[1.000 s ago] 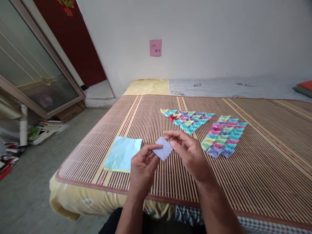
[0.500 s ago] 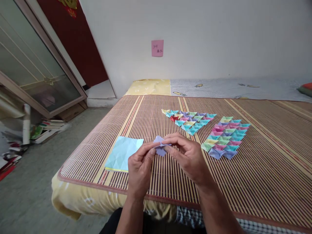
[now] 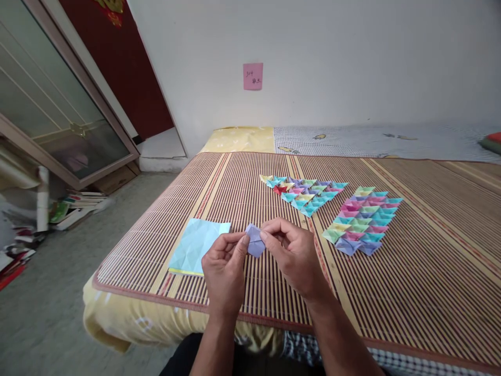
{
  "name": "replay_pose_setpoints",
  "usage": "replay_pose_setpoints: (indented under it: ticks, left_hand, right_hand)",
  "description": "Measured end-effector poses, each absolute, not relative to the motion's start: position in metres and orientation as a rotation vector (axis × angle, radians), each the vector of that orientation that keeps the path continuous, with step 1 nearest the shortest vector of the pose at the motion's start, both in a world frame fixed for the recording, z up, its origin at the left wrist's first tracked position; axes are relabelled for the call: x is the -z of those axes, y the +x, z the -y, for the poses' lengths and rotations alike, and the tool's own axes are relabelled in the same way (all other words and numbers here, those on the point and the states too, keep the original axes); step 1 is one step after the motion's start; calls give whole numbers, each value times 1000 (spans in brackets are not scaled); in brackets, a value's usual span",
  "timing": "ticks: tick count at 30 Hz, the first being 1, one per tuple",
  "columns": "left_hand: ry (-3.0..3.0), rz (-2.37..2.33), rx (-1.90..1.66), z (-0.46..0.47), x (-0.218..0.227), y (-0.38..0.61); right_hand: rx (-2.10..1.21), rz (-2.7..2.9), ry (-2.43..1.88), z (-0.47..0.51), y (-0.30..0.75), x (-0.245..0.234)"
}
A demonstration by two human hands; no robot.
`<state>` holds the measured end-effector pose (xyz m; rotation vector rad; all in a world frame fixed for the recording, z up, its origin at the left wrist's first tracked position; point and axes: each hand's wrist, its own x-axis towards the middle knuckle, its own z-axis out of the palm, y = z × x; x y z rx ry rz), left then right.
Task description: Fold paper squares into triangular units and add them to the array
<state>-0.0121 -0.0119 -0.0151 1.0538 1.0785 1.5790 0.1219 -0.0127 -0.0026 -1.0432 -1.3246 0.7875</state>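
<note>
The left hand (image 3: pixel 223 265) and right hand (image 3: pixel 295 256) pinch a folded purple paper (image 3: pixel 255 247) between them (a light-blue sheet (image 3: pixel 195 243) lies beside the left one).

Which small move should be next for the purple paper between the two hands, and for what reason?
Perhaps the right hand should press along the line on the purple paper, while the left hand steadies it. Both hands pinch the paper at opposite sides, and the dark line across its middle looks like a fold edge.
</note>
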Motion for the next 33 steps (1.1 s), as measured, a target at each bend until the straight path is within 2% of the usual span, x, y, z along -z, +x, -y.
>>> replay_pose_setpoints:
  ticks: [17,23,33]
  left_hand:
    - [1038,-1112,-1585,13,19,-10]
    - [1039,-961,-1398,9,17,-16]
    - [1149,-953,-1295,7,18,-20]
  right_hand:
    - [-726,1268,-1117,13,117,6]
    - [-780,1338,-1097,13,124,5]
    - [-863,1452,-1088,13,131,1]
